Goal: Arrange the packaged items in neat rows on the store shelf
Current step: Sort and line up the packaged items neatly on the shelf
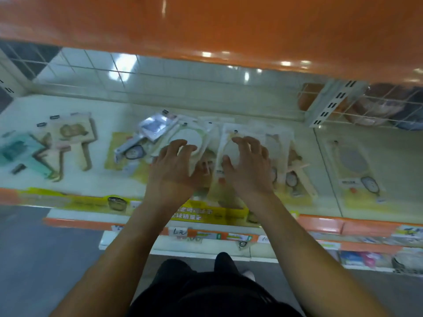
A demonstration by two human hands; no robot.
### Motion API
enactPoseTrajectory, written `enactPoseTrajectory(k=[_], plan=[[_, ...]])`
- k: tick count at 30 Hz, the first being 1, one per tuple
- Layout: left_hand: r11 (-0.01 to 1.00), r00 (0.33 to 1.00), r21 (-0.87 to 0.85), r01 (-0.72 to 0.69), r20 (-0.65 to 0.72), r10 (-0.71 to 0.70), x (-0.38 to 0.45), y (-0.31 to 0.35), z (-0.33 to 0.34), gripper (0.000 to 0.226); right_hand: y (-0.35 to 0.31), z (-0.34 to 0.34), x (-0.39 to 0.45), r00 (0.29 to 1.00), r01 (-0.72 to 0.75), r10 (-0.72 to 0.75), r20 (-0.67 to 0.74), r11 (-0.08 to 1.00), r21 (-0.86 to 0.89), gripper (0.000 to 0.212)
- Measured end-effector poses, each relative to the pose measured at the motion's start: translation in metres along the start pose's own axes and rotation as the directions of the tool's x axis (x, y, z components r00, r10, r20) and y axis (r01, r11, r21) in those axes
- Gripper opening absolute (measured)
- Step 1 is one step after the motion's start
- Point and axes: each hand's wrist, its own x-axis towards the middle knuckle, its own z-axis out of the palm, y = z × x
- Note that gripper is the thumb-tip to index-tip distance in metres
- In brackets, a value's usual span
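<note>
pale store shelf (96, 186) under an orange ledge — both hands, left hand (176, 165) and right hand (246, 167), spread with curled fingertips over the overlapping packaged mirrors (231, 138) mid-shelf, gripping nothing — likely to square them into rows.

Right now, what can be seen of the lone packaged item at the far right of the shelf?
The packaged item lies flat on the white shelf, apart from the central pile. Clear wrap over a yellowish card shows a grey oval face with a pale handle and a small round piece below. Neither hand touches it. Motion blur hides finer detail.
</note>
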Motion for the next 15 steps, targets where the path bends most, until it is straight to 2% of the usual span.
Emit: enactPoseTrajectory(k=[4,7,15], plan=[[1.0,0.999,-0.017,0.008,0.048,-0.007,0.001,-0.039,-0.014,0.048,-0.038,0.022,-0.002,0.999,-0.04,0.04,0.006,0.999,-0.01,0.052],[0.999,0.998,-0.037,0.013,0.065,-0.011,-0.001,-0.061,-0.023,0.054,-0.061,0.037,-0.006,0.998,-0.039,0.04,0.041,0.999,-0.012,0.053],[0.999,0.999,-0.043,0.028,0.027,-0.027,-0.011,-0.09,-0.035,0.044,-0.101,0.063,-0.008,0.994,-0.004,0.011,0.105,0.997,-0.071,0.054]])
